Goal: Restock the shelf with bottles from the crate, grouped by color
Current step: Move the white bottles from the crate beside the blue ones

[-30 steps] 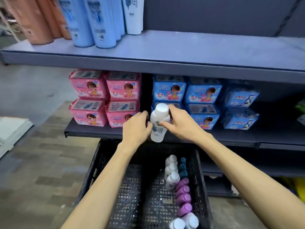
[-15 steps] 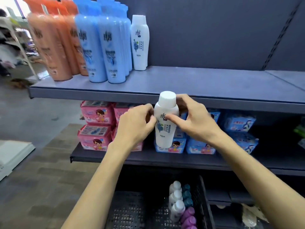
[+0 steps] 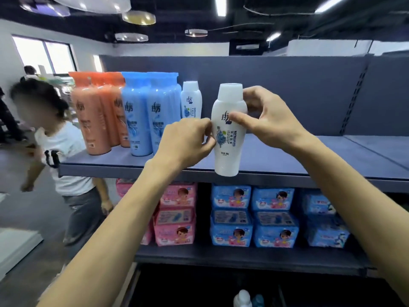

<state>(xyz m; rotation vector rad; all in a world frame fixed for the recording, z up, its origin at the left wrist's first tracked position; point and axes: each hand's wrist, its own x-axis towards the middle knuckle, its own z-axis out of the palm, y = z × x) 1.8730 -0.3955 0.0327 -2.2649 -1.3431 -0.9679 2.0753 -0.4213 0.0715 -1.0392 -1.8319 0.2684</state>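
Note:
I hold a white bottle (image 3: 228, 138) upright in front of the upper shelf (image 3: 287, 160), its base level with the shelf's front edge. My right hand (image 3: 267, 120) grips its neck and shoulder, thumb across the label. My left hand (image 3: 188, 142) pinches its left side. On the shelf stand orange bottles (image 3: 95, 116), blue bottles (image 3: 143, 116) and one white bottle (image 3: 191, 100), left to right. The dark crate (image 3: 221, 291) shows at the bottom edge with a white cap (image 3: 242, 298) and a teal cap (image 3: 257, 300) in it.
Right of the white shelf bottle the upper shelf surface is bare. Pink packs (image 3: 174, 218) and blue packs (image 3: 254, 218) fill the lower shelf. A person in a white shirt (image 3: 64, 156) stands close at the left end of the shelf.
Both hands have lifted the white bottle from above the crate up to the upper shelf's height. My view has tilted up, and a person has come into view at the left.

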